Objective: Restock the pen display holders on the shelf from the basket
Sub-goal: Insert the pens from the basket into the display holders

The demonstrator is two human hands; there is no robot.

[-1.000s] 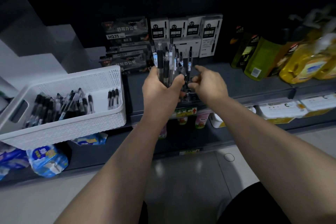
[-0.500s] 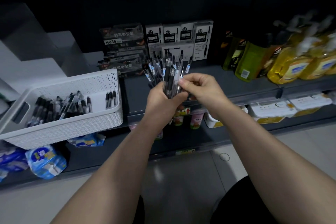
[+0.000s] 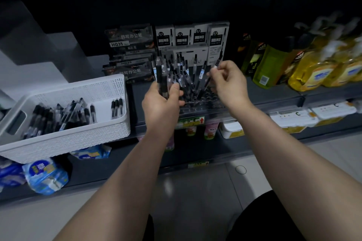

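- White perforated basket (image 3: 78, 139) is set at the left end of the shelf (image 3: 274, 94); loose black pens (image 3: 58, 115) are piled in it, three more laid apart by its right wall.
- Blue-wrapped packs (image 3: 46, 176) are stacked on the lower shelf beneath.
- Dark HQ35 boxes (image 3: 129, 43) are stacked behind the basket's right corner.
- Pen bundle (image 3: 162, 78) is gripped upright in the left hand (image 3: 162, 103), fingers curled round it.
- Pen display holder (image 3: 197, 100) is seated at the shelf's front edge, between the hands; pens are stood in it, fanned out.
- White 0.5 boxes (image 3: 192, 36) are lined up behind.
- Single pen (image 3: 209, 80) is pinched near its top by the right hand (image 3: 229, 82), angled down at the holder's right side; slot contact cannot be told.
- Green bottle (image 3: 268, 66) and yellow bottles (image 3: 317, 72) are ranged far right.
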